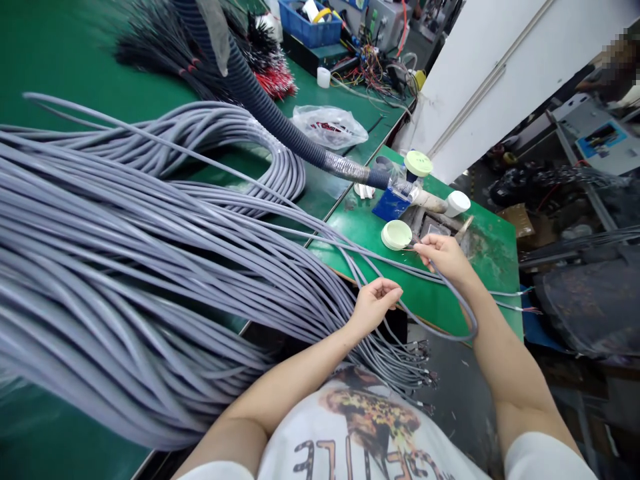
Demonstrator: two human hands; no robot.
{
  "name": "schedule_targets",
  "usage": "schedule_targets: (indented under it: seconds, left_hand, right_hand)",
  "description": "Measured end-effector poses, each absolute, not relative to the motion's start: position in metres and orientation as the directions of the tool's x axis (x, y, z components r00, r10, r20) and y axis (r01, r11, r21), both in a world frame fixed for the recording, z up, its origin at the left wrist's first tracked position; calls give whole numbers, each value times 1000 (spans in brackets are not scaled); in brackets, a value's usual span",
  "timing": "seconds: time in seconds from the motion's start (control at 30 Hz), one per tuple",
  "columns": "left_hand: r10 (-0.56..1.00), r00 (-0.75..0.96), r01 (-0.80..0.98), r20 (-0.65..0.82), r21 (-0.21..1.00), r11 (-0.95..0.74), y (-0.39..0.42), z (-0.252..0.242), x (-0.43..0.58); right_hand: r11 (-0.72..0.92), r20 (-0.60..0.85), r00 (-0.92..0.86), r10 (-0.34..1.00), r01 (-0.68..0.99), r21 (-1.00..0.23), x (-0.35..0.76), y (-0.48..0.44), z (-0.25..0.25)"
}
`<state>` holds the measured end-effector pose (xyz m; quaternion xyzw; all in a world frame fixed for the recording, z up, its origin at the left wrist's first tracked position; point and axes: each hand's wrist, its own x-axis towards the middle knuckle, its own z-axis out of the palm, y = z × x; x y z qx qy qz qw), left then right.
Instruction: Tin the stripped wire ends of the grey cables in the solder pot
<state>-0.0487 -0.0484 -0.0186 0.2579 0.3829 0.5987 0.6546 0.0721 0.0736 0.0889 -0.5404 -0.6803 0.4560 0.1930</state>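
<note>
Grey sheathed cable bundle: huge sheaf across left of frame, crossing bench edge, stripped ends dangling lower centre. Right hand pinched shut on single grey cable, just beside pale green disc. Left hand half-curled, fingertips close together, near cables — any hold impossible to tell. Green workbench under both hands; black corrugated conduit upper centre, blue block beyond disc.

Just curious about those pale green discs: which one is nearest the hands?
The lower disc, right beside the right hand; the other disc sits farther up the bench.
</note>
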Motion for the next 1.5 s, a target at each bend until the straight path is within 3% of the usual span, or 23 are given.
schedule_targets:
  seconds: [0.4,0.97,1.23,1.37,1.5]
  left_hand:
    - [979,14,-649,-205,743,165,-47,-27,-47]
    - [984,20,-641,-178,753,149,-46,-28,-48]
    - [982,29,-656,-185,737,159,-47,-26,-49]
    - [981,32,-651,-190,741,165,-47,-26,-50]
    - [982,34,-630,-188,758,167,-47,-26,-50]
  right_hand:
    - [33,-338,-343,877,744,-668,57,128,65]
    - [126,-355,-358,863,835,-535,57,155,44]
    - [112,-332,-358,873,808,-578,63,150,64]
    - [-21,-376,-321,869,736,-676,94,151,83]
    - [-165,-426,-197,883,720,-674,137,161,84]
